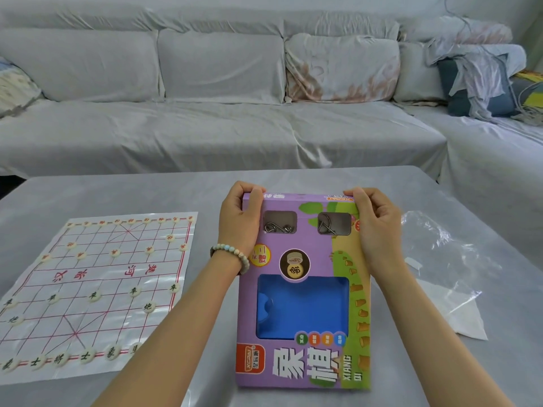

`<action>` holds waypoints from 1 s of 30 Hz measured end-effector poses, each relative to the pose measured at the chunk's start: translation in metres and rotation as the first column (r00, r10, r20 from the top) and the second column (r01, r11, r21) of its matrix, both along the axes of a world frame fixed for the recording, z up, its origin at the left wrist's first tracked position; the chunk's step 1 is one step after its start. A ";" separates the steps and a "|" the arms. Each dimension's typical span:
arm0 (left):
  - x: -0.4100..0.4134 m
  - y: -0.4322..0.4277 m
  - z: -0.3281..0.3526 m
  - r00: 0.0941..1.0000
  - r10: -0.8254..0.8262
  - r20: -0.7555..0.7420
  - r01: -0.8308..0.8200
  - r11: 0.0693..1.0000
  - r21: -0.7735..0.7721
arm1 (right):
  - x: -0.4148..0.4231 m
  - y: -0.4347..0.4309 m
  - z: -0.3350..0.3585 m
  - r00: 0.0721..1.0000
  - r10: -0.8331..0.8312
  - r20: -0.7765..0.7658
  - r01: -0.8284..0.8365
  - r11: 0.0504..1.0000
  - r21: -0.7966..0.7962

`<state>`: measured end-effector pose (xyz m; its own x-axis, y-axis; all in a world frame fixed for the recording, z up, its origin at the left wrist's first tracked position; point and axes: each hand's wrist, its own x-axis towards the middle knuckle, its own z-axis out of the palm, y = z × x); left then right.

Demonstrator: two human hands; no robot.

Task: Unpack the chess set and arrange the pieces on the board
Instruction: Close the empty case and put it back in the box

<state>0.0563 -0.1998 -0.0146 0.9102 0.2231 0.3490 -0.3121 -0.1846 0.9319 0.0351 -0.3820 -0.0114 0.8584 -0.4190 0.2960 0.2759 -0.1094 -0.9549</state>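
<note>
A purple chess set box (pixel 304 362) lies flat on the grey table (pixel 147 189), its blue tray showing through a window. My left hand (pixel 241 218) grips the box's far left corner. My right hand (pixel 373 227) grips its far right corner. To the left lies the paper chess board (pixel 97 277) with red lines. Several round cream pieces (pixel 94 295) stand on it in rows at both ends.
A crumpled clear plastic bag (pixel 443 245) and a white sheet (pixel 452 312) lie to the right of the box. A covered grey sofa (pixel 220 127) runs behind the table, with cushions and clothes at its right end.
</note>
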 end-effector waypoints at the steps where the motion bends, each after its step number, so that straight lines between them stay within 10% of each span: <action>1: 0.000 0.000 0.000 1.000 0.015 0.020 -0.016 1.000 0.017 | -0.001 0.001 0.001 1.000 0.002 0.013 -0.002 1.000 0.002; 8: -0.006 -0.002 0.020 0.972 0.040 0.233 -0.050 0.998 0.038 | -0.006 0.001 0.017 0.977 -0.032 0.209 0.042 0.998 -0.043; 30: -0.005 0.004 0.001 0.978 0.006 0.207 -0.022 0.997 0.073 | -0.009 -0.011 0.005 0.984 0.174 0.045 -0.162 0.967 -0.198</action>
